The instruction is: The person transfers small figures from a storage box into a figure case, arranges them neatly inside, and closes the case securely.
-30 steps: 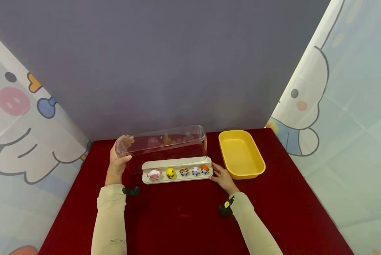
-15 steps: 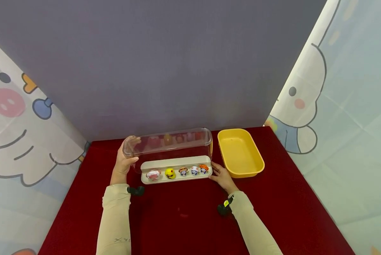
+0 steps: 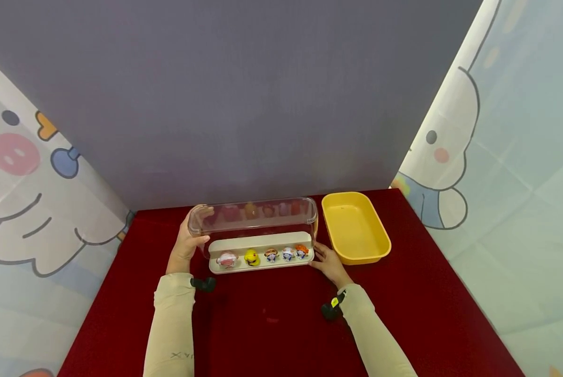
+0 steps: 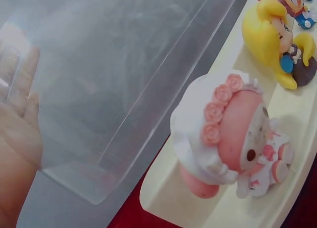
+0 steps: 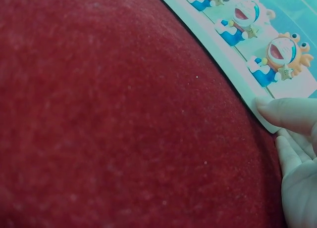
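My left hand (image 3: 186, 243) grips the left end of a long transparent display cover (image 3: 253, 215), thumb in front and fingers behind. The cover hangs tilted, above and behind a cream display base (image 3: 260, 241). A row of several small figurines stands on that base: a pink one in a white bonnet (image 4: 237, 129) at the left, a yellow-haired one (image 4: 262, 30), then blue-clad ones, ending with an orange-hooded figurine (image 5: 287, 55). My right hand (image 3: 330, 264) holds the base's right end, its thumb on the rim and fingers against the side.
To the right of the base stands a yellow tray (image 3: 387, 246), close to my right hand. A dark red cloth (image 3: 267, 335) covers the table. A grey wall (image 3: 281, 104) rises behind, with cartoon-printed curtains (image 3: 512, 209) at both sides.
My left hand has carried the transparent cover to the right and lowered it nearer the base; it has levelled somewhat. My right hand stays at the base's end.
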`<state>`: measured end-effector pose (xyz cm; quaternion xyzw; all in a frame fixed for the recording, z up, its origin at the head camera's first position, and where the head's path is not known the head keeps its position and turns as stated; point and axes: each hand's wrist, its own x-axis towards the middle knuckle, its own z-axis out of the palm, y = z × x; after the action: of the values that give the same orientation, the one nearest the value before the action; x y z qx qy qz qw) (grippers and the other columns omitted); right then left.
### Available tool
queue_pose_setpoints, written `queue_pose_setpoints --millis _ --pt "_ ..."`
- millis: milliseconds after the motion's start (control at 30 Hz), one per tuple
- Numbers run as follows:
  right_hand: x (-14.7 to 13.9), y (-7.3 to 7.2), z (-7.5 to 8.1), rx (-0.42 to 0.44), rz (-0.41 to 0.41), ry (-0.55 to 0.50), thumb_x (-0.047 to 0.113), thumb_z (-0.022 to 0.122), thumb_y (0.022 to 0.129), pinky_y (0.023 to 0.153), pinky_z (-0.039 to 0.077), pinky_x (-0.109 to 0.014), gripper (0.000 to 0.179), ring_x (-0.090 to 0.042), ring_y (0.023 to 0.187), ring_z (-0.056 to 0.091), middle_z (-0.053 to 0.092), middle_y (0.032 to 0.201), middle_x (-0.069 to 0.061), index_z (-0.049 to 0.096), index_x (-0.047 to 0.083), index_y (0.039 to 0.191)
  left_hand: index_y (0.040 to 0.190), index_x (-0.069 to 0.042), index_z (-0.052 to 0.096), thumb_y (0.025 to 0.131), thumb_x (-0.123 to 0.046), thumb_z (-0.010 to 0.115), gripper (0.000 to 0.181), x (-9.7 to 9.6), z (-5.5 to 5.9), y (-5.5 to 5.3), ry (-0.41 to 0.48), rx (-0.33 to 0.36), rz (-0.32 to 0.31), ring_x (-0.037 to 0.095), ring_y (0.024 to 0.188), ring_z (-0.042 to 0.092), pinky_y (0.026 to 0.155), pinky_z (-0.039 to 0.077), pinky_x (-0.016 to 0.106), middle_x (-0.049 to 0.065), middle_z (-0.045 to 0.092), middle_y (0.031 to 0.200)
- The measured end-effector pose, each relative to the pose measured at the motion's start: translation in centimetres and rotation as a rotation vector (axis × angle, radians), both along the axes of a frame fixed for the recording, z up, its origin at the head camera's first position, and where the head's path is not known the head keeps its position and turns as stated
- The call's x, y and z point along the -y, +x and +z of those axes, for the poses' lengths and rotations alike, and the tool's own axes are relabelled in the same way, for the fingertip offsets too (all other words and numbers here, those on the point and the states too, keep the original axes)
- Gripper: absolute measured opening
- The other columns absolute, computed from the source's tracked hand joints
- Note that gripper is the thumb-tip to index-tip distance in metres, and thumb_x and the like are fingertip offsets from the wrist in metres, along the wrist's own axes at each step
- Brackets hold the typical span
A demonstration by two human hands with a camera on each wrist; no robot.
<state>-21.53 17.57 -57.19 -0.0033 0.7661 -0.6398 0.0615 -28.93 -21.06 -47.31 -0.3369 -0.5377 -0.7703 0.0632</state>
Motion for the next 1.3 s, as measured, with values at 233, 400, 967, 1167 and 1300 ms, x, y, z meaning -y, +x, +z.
queue_pose_setpoints --millis 233,400,967,1167,1300 --pt "-0.1 0.0 -0.1 -0.02 0.0 0.024 -0.014 0.065 0.079 0.108 0.036 -0.047 0.068 -0.041 0.132 0.035 0.034 0.145 -0.027 0.035 -0.01 0.14 0.135 0.011 0.036 0.066 0.013 0.069 0.077 0.4 -0.4 -0.2 -0.018 -0.024 -0.006 0.02 0.119 0.05 0.106 0.035 0.025 0.009 0.056 0.128" --pt "0.0 0.0 -0.1 -0.024 0.001 0.02 -0.014 0.064 0.08 0.108 0.036 -0.047 0.068 -0.041 0.132 0.035 0.034 0.145 -0.027 0.035 -0.009 0.14 0.134 0.017 0.031 0.065 0.017 0.065 0.076 0.5 -0.4 -0.1 -0.03 -0.018 -0.001 0.02 0.119 0.05 0.106 0.037 0.026 0.01 0.056 0.128" --pt "-0.1 0.0 -0.2 -0.024 0.025 -0.002 -0.013 0.063 0.082 0.109 0.034 -0.047 0.066 -0.041 0.134 0.031 0.032 0.146 -0.027 0.033 -0.011 0.141 0.133 0.018 0.03 0.063 0.021 0.061 0.076 0.2 -0.2 0.3 -0.055 0.018 0.017 0.022 0.119 0.049 0.107 0.035 0.028 0.011 0.056 0.128" --pt "0.0 0.2 0.7 -0.045 0.029 -0.02 -0.016 0.063 0.08 0.11 0.034 -0.047 0.065 -0.043 0.133 0.032 0.033 0.145 -0.029 0.035 -0.013 0.139 0.132 0.018 0.032 0.061 0.027 0.053 0.074 -0.3 0.8 1.1 -0.071 0.016 0.0 0.022 0.119 0.048 0.107 0.035 0.028 0.013 0.055 0.128" --pt "0.1 0.8 2.3 -0.043 0.045 -0.038 -0.018 0.061 0.08 0.11 0.032 -0.051 0.064 -0.046 0.133 0.03 0.03 0.144 -0.033 0.033 -0.016 0.137 0.132 0.018 0.031 0.061 0.027 0.052 0.075 -0.4 0.8 1.1 -0.075 0.023 0.004 0.022 0.119 0.048 0.106 0.036 0.029 0.013 0.055 0.127"
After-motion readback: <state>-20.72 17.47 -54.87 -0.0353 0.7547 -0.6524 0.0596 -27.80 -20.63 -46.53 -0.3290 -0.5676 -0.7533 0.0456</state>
